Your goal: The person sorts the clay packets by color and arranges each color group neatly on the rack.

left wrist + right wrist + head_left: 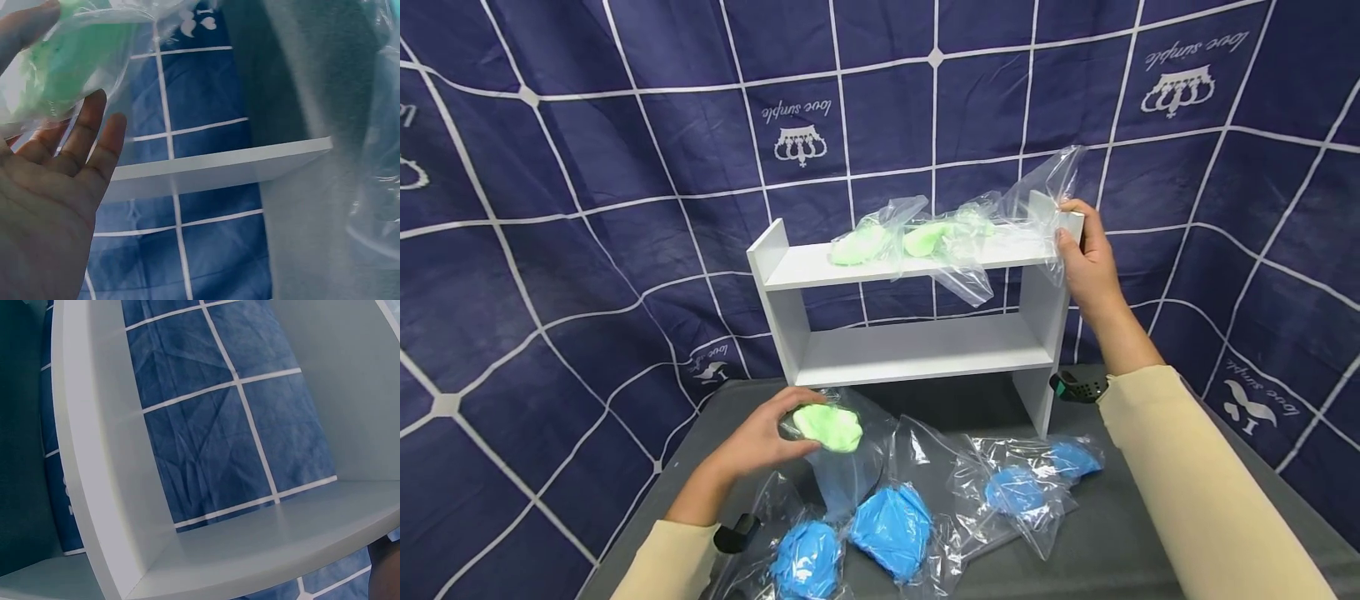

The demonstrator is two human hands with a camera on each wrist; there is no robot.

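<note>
My left hand (767,437) holds a clear plastic bag with a pale green, dough-like lump (829,427) inside, in front of the shelf's lower left. In the left wrist view this green lump (75,56) is at the top left, thumb over it and fingers beneath. At the upper right, my right hand (1090,258) grips the top of the white shelf's side panel (1051,321), overlapping loose clear film (1048,187). Several bagged green lumps (859,243) lie along the top board. The right wrist view has only a sliver of the hand (386,572).
Bagged blue lumps (891,532) lie on the dark grey tabletop (700,433) before the shelf, two more at the right (1015,492). The two-board white shelf (925,346) stands near a dark blue gridded cloth (662,150), which hangs behind and on both sides.
</note>
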